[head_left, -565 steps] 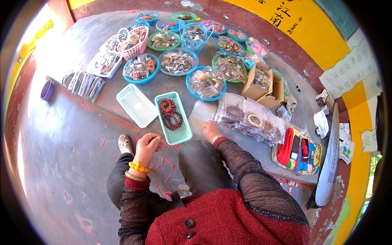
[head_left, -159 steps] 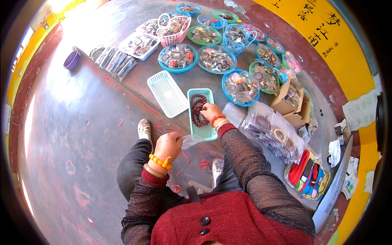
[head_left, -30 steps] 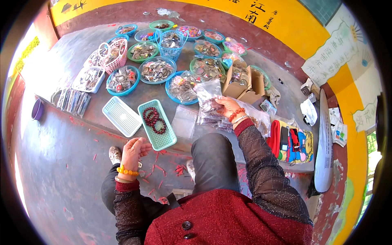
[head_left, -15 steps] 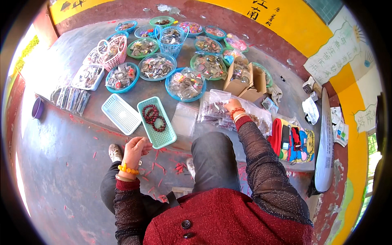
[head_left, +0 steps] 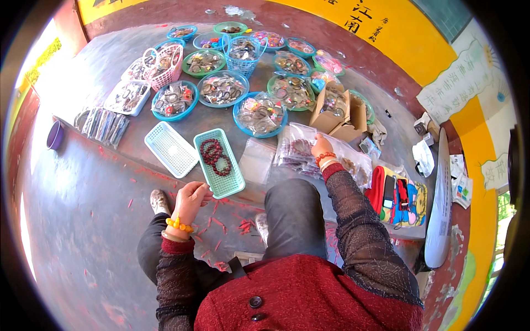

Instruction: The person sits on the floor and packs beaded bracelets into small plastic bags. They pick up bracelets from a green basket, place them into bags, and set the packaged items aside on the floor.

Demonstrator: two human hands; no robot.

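My left hand (head_left: pixel 190 199) hovers by the near left corner of a mint-green plastic basket (head_left: pixel 232 186). Its fingers are pinched together, and anything between them is too small to make out. Dark red bead bracelets (head_left: pixel 210 151) lie inside that basket. Farther right, my right hand (head_left: pixel 322 147) reaches down onto a pile of clear plastic bags with bracelets (head_left: pixel 298 151). Its fingers are closed at a bag there, the tips partly hidden. Flat empty clear bags (head_left: pixel 257 160) lie between the basket and the pile. A white plastic basket (head_left: pixel 166 145) stands to the left, empty.
Several bowls of bagged bracelets, including a blue bowl (head_left: pixel 268 131), fill the back. Cardboard boxes (head_left: pixel 349 126) stand behind the pile. A colourful cloth bag (head_left: pixel 418 197) with a phone (head_left: pixel 389 194) lies at right. A purple bowl (head_left: pixel 55 135) is far left.
The view has shifted slightly, so the table's things appear a little farther right. My right hand stays over the bagged bracelets, and my left stays near the green basket, fingers pinched.
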